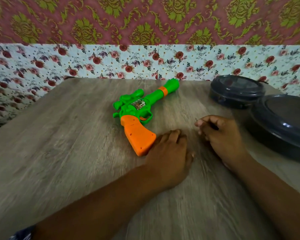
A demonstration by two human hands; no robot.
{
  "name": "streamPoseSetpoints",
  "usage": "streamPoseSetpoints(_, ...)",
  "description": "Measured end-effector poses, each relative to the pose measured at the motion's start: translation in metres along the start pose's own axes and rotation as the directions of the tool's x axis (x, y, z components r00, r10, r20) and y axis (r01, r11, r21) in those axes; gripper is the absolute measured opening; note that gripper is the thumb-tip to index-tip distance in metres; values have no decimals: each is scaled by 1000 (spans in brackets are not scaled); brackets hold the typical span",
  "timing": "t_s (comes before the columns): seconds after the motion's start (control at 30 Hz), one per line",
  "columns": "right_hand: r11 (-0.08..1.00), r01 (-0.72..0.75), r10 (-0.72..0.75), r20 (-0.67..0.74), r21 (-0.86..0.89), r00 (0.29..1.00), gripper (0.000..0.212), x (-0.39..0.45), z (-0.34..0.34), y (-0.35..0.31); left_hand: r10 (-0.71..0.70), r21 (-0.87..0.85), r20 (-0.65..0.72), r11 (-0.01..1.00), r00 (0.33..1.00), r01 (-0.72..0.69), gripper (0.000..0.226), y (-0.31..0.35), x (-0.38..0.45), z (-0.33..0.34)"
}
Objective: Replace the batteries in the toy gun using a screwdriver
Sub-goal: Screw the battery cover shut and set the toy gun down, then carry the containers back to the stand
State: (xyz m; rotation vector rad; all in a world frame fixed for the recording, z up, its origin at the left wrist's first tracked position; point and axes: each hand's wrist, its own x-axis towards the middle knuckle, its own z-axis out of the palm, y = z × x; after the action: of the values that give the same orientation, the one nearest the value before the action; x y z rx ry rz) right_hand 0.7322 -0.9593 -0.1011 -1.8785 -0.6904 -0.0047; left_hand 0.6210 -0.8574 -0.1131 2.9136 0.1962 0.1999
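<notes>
A green toy gun (139, 108) with an orange grip lies flat on the wooden table (59, 144), barrel pointing to the far right. My left hand (168, 153) rests palm down on the table, its fingers touching the butt end of the orange grip. To its right, my right hand (220, 134) is curled around a thin metal tool, probably the screwdriver (197, 119), of which only the small tip shows past the fingers. The frame is motion-blurred.
Two dark round lidded containers stand at the right: a smaller container (235, 92) at the back and a larger container (282, 125) nearer, close to my right hand. A floral cloth (76, 61) covers the wall behind the table's far edge.
</notes>
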Motion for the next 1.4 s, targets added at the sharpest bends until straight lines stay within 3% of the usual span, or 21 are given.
streamPoseSetpoints(0.27,997,-52,50,51,48,997,16,1,0,4,5,27,-6,1000,1000,-5,82,-1,-3,2)
streamPoseSetpoints(0.67,992,-118,116,30,45,993,14,-4,-3,-3,-45,4,-11,999,999,45,57,-2,-8,2)
streamPoseSetpoints(0.77,990,-134,136,64,-40,989,16,-3,-4,-11,-85,56,47,995,995,82,55,6,-10,-7)
streamPoseSetpoints(1.0,961,-270,275,129,-58,953,27,-12,-35,-54,-99,24,204,995,974,96,54,7,-4,-21)
streamPoseSetpoints(1.17,899,-424,429,23,-114,903,24,-36,-58,-76,-115,26,357,993,927,113,56,11,-3,-39)
streamPoseSetpoints(1.27,851,-515,514,-39,-97,857,25,-49,-67,-87,-138,28,364,990,921,137,58,16,-2,-48)
streamPoseSetpoints(1.4,799,-599,598,-155,43,786,21,-62,-78,-91,-118,-87,417,982,901,169,76,24,2,-58)
